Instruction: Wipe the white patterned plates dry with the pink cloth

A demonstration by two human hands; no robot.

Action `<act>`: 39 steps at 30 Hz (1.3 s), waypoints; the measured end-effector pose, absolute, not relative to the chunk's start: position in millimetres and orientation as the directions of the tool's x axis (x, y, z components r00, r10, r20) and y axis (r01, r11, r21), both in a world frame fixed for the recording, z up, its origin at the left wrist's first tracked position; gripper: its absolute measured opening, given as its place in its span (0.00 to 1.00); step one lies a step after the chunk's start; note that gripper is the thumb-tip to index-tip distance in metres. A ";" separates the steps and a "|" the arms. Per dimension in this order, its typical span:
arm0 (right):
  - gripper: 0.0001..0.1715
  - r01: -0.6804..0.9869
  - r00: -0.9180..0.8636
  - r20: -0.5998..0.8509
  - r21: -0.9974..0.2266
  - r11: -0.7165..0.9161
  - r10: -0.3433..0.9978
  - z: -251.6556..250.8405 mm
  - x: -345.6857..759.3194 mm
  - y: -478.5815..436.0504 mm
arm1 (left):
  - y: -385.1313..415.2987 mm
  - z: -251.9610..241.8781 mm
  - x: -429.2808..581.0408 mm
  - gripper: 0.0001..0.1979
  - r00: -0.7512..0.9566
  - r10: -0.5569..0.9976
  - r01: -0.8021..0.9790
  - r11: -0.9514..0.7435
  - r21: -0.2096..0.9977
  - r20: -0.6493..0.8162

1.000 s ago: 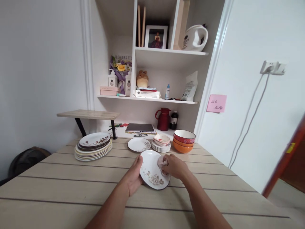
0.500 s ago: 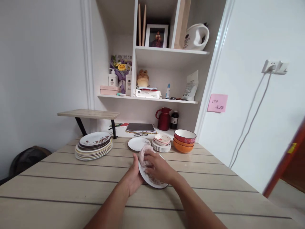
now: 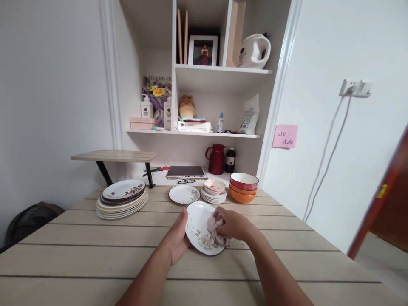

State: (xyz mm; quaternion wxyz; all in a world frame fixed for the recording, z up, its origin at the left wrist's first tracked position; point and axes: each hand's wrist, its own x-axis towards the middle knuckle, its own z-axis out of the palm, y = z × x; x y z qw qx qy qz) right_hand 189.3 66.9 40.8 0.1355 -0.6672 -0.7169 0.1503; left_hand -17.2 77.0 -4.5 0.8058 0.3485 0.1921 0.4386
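Note:
A white plate [image 3: 197, 221] with a brown flower pattern and dark rim is tilted up above the table. My left hand [image 3: 178, 238] grips its left edge, thumb at the rim and the other fingers behind it, mostly hidden. In my right hand [image 3: 232, 224] is a crumpled pale pink cloth [image 3: 214, 226], pressed against the right side of the plate's face. Just behind lies a second flowered plate [image 3: 183, 194], flat on the table.
Stacked plates [image 3: 123, 199] stand at the left by a small raised shelf [image 3: 114, 156]. Small dishes [image 3: 213, 195] and nested bowls [image 3: 244, 188] sit at the back right. Behind are a laptop [image 3: 186, 171], a red jug [image 3: 216, 159] and a dark bottle [image 3: 230, 160].
My right hand has moved the cloth from the plate's upper left to its right side, uncovering more of the face. The left hand keeps its hold. The view has shifted slightly.

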 end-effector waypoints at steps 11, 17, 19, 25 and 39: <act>0.27 0.836 0.005 0.378 -0.509 0.203 0.926 11.0 160.6 102.0 | 77.0 -7.0 -15.0 0.32 0.536 0.844 -0.560 0.338 0.756 0.019; 0.33 0.650 -0.274 0.500 -0.533 0.542 0.821 18.6 136.0 95.6 | 79.1 -7.1 -14.2 0.34 0.584 0.811 -0.546 0.389 0.742 0.004; 0.33 0.593 -0.381 0.468 -0.538 0.599 0.797 26.4 132.1 85.7 | 77.4 -5.1 -13.6 0.35 0.577 0.816 -0.562 0.388 0.731 0.011; 0.29 0.625 -0.615 0.091 -0.550 0.554 0.783 50.2 151.4 50.8 | 73.0 -1.6 -13.4 0.34 0.554 0.832 -0.567 0.350 0.746 0.030; 0.24 0.949 0.098 0.186 -0.315 -0.035 0.978 30.4 181.6 85.0 | 73.1 3.3 -15.5 0.31 0.483 0.876 -0.540 0.305 0.785 -0.008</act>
